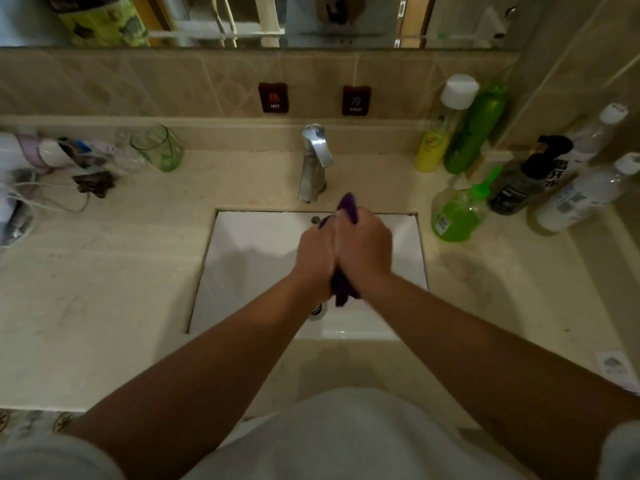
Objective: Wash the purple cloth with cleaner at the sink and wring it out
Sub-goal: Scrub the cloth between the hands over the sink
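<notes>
Over the white sink (pixel 249 258), my left hand (pixel 317 258) and my right hand (pixel 363 245) are pressed side by side, both closed around the purple cloth (pixel 348 204). One end of the cloth sticks up above my right fingers; the other end hangs below my palms above the drain. Most of the cloth is hidden inside my hands. The chrome faucet (pixel 313 164) stands just behind the hands; no water stream is visible. A green pump bottle of cleaner (pixel 457 216) sits on the counter to the right of the sink.
Several bottles (pixel 460 126) crowd the counter's right rear corner. A green glass (pixel 161 148), cables and small items lie at the left. Hot and cold tags hang on the tiled wall (pixel 207 81) under a mirror. The beige counter (pixel 104 289) surrounds the sink.
</notes>
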